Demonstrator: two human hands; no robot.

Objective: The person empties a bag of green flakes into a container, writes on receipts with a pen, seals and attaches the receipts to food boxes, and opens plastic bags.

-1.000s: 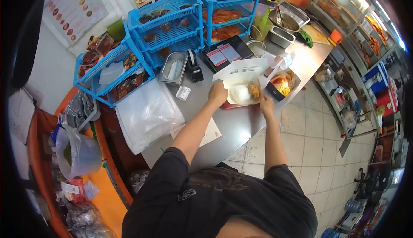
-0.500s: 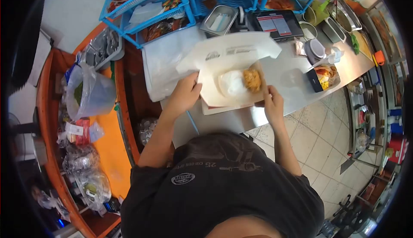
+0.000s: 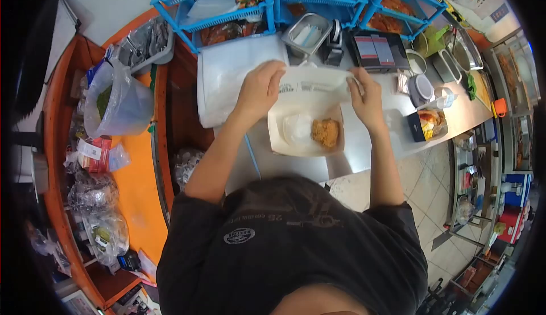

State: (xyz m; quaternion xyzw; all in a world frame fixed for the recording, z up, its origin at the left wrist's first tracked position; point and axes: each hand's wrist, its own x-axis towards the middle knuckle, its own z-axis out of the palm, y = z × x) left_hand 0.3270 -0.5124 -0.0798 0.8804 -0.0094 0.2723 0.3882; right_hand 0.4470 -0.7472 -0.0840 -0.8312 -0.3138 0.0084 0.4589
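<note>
While the carton lay open on the tabletop, both hands, apart, gripped its raised lid; rice sat inside. Fried chicken lay beside the rice.

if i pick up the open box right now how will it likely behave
The box looks like thin card, so its raised lid would probably flex. The fried piece sits toward the right side, so that side may dip and the piece could slide.

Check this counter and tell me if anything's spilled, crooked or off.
No spill or damage stands out around the white box. One oddity: the dark food box sits close to the counter's edge, where a bump might knock it off.
</note>
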